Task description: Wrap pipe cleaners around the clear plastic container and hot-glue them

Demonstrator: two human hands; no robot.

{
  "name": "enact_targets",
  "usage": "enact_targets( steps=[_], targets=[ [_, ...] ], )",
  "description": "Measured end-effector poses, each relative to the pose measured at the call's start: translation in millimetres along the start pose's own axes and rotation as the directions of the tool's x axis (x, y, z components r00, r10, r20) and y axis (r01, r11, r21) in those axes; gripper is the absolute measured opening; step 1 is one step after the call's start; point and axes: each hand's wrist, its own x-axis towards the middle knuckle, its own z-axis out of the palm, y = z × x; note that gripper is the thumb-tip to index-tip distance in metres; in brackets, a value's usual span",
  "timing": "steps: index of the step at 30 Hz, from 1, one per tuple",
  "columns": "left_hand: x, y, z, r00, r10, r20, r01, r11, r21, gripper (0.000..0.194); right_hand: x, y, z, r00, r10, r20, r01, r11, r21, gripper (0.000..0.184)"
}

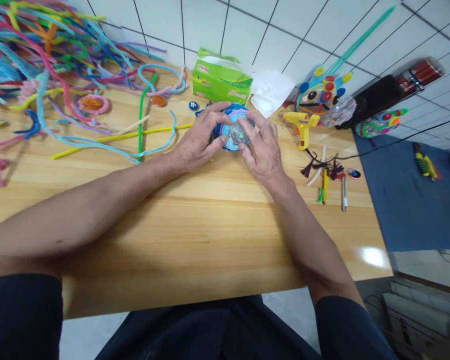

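Note:
A round craft piece [225, 141] of coiled blue and lilac pipe cleaners sits at the back middle of the table. My left hand [204, 135] is curled round its left side, thumb at the near edge and fingers over the top. On the coil lies a clear, shiny crystal-like piece [237, 134]. My right hand [264, 147] grips this from the right, with thumb and fingertips at its edges. The fingers cover part of the coil. A small dark blue button-like disc [193, 105] lies just left of the craft.
Behind my hands stands a green tissue pack [221, 80], beside crumpled white paper [270, 92]. A yellow glue gun [302, 127], cutter [344, 194] and decorated crafts [318, 95] are on the right. Tangled pipe cleaners [60, 55] fill the left. A tiled wall [277, 30] bounds the back.

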Motion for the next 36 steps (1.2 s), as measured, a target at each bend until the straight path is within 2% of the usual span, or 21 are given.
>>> enact_targets(
  steps=[4, 9, 15, 24, 30, 36],
  targets=[
    [-0.6, 3.3, -1.8, 1.0, -0.028, -0.002, 0.028, 0.999, -0.024, 0.046, 1.3, -0.8, -1.5, 0.999, 0.024, 0.032, -0.024, 1.0, -0.001, 0.063],
    [0.0, 5.8, -2.2, 1.0, 0.001, 0.002, -0.001, 1.0, 0.016, 0.056, 0.1, 1.7, -0.1, 0.999, 0.004, 0.036, -0.003, 1.0, -0.012, 0.066],
    [0.8, -6.5, 4.6, 1.0, -0.012, 0.015, 0.012, 1.0, 0.002, 0.065, -1.7, 4.0, 2.9, 1.0, -0.016, 0.016, 0.015, 1.0, 0.006, 0.069],
    [1.0, -5.5, 4.7, 1.0, 0.002, -0.03, -0.002, 1.0, -0.01, 0.063, -5.5, 6.4, 10.4, 0.999, -0.028, -0.042, 0.028, 1.0, 0.007, 0.069],
    [3.2, -4.5, 6.3, 0.996, 0.001, -0.086, -0.005, 0.999, -0.047, 0.048, -4.4, 6.0, 11.9, 0.998, -0.044, -0.049, 0.044, 0.999, -0.003, 0.067],
    [2.5, 0.2, 6.3, 0.994, 0.008, -0.106, -0.011, 0.999, -0.03, 0.048, -4.1, 1.7, 12.4, 0.997, -0.028, -0.069, 0.028, 1.0, 0.001, 0.065]
  ],
)
